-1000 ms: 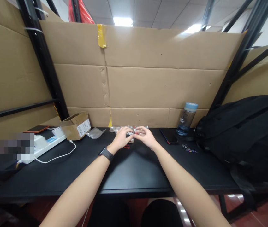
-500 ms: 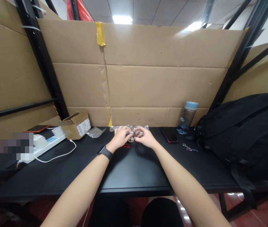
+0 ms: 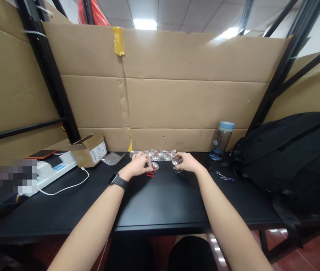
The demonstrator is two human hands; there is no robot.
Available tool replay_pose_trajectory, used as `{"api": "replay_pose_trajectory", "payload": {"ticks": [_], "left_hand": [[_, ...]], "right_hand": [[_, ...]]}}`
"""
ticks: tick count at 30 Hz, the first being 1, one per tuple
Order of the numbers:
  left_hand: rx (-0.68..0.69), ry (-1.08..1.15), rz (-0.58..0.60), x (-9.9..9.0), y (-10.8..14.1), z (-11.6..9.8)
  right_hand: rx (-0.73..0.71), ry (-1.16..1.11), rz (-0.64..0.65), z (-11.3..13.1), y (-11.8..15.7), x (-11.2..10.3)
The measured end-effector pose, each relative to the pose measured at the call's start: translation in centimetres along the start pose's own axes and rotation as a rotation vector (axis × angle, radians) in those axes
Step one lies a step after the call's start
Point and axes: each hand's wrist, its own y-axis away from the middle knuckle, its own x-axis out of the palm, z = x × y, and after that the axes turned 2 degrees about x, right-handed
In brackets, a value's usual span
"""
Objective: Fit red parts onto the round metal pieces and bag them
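My left hand (image 3: 140,164), with a dark watch (image 3: 118,181) on its wrist, has its fingers curled together at the left edge of a small round shiny disc (image 3: 155,166). Whatever is between those fingertips is too small to make out. A red cord (image 3: 150,174) lies just below them on the table. To the right, my right hand (image 3: 187,162) pinches a shiny round piece (image 3: 176,161) between thumb and fingers. Beneath it, a second round shiny piece (image 3: 177,169) shows near the tabletop. Behind both hands lies a row of clear plastic packets (image 3: 161,155) with red bits inside.
On the left stand an open cardboard box (image 3: 89,150), a clear plastic bag (image 3: 112,158) and a white power strip (image 3: 55,172) with a cable. A water bottle (image 3: 221,141), a keychain (image 3: 224,176) and a black backpack (image 3: 292,150) are on the right. Cardboard (image 3: 162,101) walls the back.
My hands have moved apart: the right went rightward with the shiny round piece, the left slightly leftward. The disc between them and the packets behind show more. The phone is now mostly covered.
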Motion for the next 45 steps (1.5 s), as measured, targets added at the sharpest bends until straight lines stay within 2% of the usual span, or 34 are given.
{"api": "replay_pose_trajectory", "payload": {"ticks": [4, 11, 17, 23, 29, 39, 45], "left_hand": [[-0.013, 0.007, 0.067, 0.0, 0.1, 0.3], [-0.069, -0.057, -0.092, 1.9, -0.2, -0.6], [-0.083, -0.141, -0.062, 2.8, -0.3, -0.9], [-0.088, -0.182, -0.134, 3.0, -0.5, -1.6], [-0.197, -0.244, -0.181, 3.6, -1.0, -2.4], [-0.345, -0.258, -0.144, 3.0, -1.0, -1.3], [-0.432, -0.310, -0.187, 2.6, -0.2, 0.0]], "right_hand": [[0.043, 0.029, 0.104, -1.5, 0.1, -0.3], [0.061, 0.028, 0.193, -2.2, -0.2, -0.2], [0.036, 0.042, 0.156, -1.7, -0.3, -0.1], [-0.025, 0.048, 0.113, -0.2, -0.4, 0.8], [-0.078, 0.033, 0.127, 1.4, -0.3, 1.6], [-0.129, 0.005, 0.142, 1.9, -0.2, 1.8], [-0.116, 0.014, 0.135, 2.1, -0.1, 1.6]]}}
